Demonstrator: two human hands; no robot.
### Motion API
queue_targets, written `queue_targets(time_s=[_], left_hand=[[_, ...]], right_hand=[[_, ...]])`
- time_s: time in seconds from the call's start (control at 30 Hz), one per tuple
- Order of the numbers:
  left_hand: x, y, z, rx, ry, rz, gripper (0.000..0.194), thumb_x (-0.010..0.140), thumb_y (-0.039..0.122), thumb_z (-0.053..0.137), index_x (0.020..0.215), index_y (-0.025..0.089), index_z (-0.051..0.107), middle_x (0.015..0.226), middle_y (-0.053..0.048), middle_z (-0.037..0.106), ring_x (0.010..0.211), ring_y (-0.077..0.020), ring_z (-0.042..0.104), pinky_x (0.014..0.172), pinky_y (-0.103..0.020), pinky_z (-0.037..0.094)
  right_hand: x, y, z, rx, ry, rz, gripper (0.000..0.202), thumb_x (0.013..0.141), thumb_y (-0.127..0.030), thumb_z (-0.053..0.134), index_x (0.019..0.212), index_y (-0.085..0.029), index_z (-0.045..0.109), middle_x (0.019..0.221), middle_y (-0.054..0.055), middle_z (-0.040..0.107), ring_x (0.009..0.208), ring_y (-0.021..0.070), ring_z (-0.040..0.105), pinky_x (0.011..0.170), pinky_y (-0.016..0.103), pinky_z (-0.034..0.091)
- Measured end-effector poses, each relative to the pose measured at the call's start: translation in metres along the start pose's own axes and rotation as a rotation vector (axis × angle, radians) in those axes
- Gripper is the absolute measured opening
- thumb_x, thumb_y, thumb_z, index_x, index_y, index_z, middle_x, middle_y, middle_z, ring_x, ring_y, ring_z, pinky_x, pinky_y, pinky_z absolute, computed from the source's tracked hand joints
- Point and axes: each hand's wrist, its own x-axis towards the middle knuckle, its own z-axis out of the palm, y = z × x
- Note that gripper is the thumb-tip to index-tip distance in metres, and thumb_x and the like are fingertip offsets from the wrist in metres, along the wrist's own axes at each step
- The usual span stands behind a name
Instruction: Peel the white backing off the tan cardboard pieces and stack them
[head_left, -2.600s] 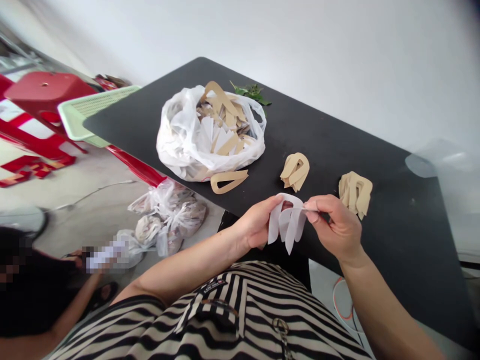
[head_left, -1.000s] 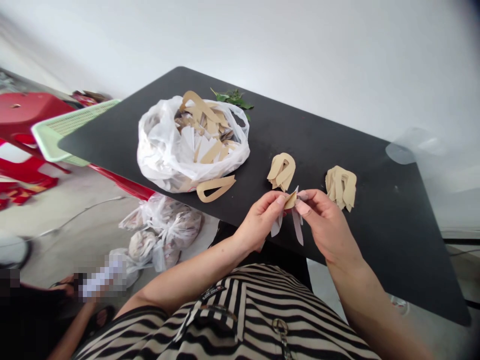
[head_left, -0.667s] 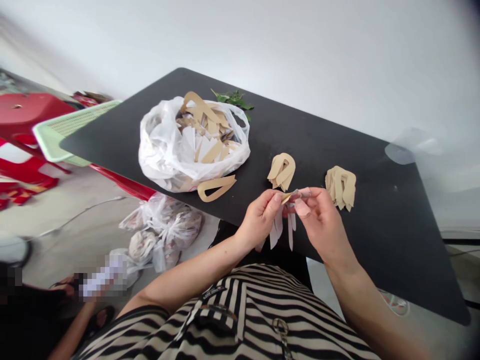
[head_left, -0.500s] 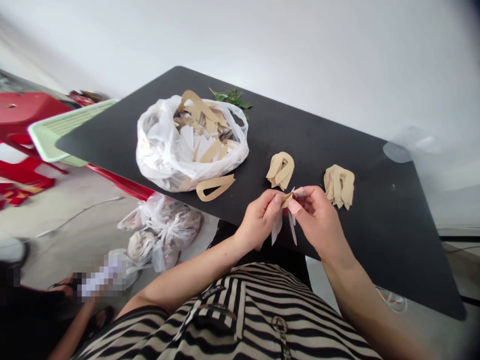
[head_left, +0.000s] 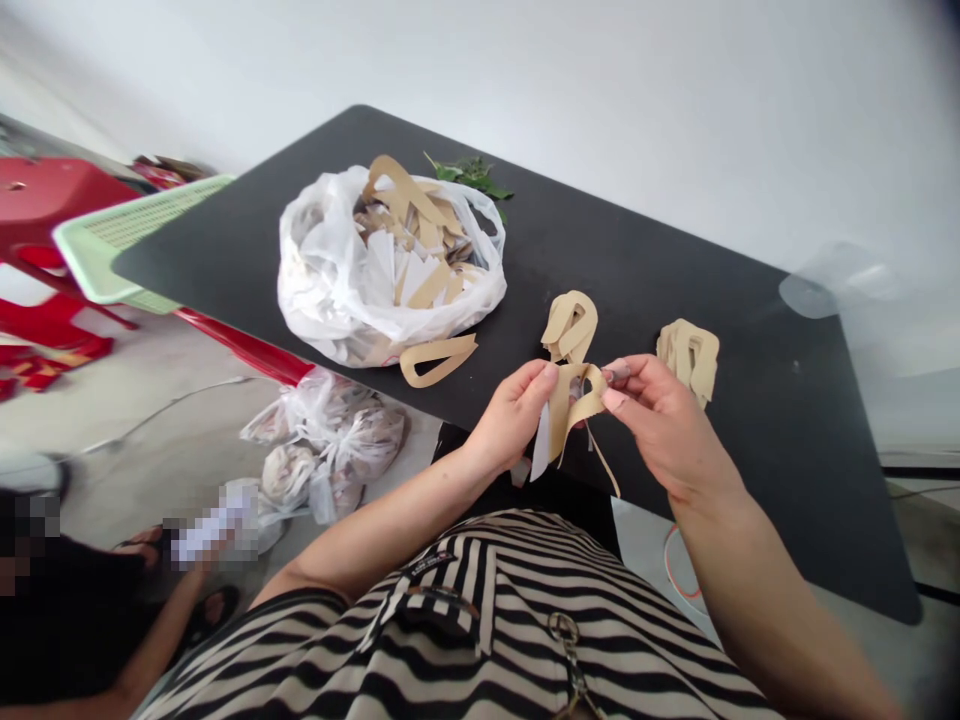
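Between my two hands is a looped paper strip (head_left: 564,400), tan on one face and white on the other, its ends hanging down over the table's near edge. My left hand (head_left: 514,415) pinches its left side between thumb and fingers. At the right side of the loop, my right hand (head_left: 652,415) grips it with thumb and fingertips. Just beyond my hands lies a stack of tan paper loops (head_left: 571,322). A second stack of loops (head_left: 688,355) sits to the right, partly hidden behind my right hand.
A white plastic bag (head_left: 322,300) full of paper strips stands on the black table (head_left: 675,265), a single tan loop (head_left: 435,362) beside it. Green leaves (head_left: 474,176) lie behind. Filled bags (head_left: 330,440) rest on the floor near another person (head_left: 67,620). A green basket (head_left: 97,265) is at left.
The paper strip has been unfolded into a visible loop, its tan face showing. My right hand has moved right, away from my left. The view has shifted slightly.
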Motion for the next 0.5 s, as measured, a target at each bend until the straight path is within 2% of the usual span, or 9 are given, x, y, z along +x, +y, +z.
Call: queue_targets(time_s=[0.23,0.5], left_hand=[[-0.002,0.002,-0.004,-0.039,0.008,-0.044,0.032,0.092,0.053,0.064,0.090,0.021,0.065,0.075,-0.001,0.072,0.063,-0.0153,0.065,0.061,-0.026,0.052],[-0.002,0.005,0.001,-0.099,0.054,-0.075,0.030,0.091,0.051,0.066,0.094,0.021,0.059,0.075,-0.001,0.072,0.068,-0.0179,0.071,0.070,-0.031,0.058]], right_hand=[[0.001,0.007,-0.018,-0.025,-0.064,0.024,0.017,0.091,-0.030,0.070,0.107,-0.027,0.071,0.110,0.002,0.073,0.105,0.0186,0.067,0.100,0.038,0.053],[0.003,0.013,-0.035,-0.059,-0.019,0.025,0.020,0.088,-0.032,0.071,0.107,-0.025,0.071,0.110,0.003,0.074,0.104,0.0192,0.068,0.099,0.040,0.053]])
